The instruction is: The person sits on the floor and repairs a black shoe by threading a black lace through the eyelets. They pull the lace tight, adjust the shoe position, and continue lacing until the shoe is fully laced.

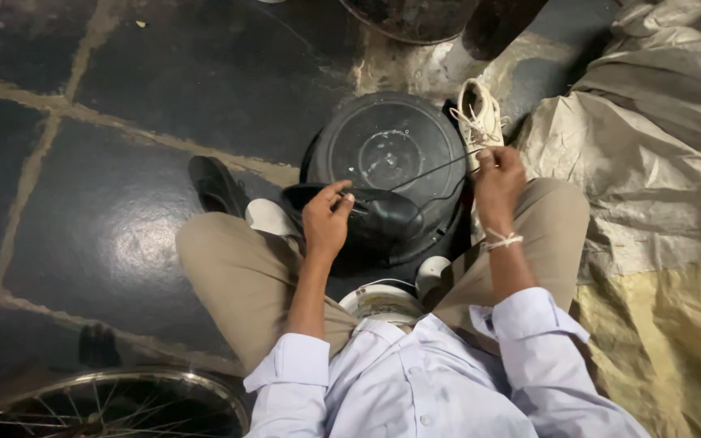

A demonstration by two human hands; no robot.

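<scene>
A black leather shoe (375,215) lies across my lap, between my knees. My left hand (326,217) pinches at the shoe's near edge, fingers closed on it. My right hand (496,178) is raised to the right and grips a thin dark thread (432,172) that runs taut from the shoe up to its fingers. A white string is tied round my right wrist. Behind the shoe sits a round black pan (391,150) on the floor.
A white laced shoe (479,118) stands beside the pan, a black shoe (214,185) lies to the left. Crumpled sacking (659,162) fills the right side. A bicycle wheel (115,401) is at the bottom left. Small white containers (383,300) sit near my lap. The floor is dark stone.
</scene>
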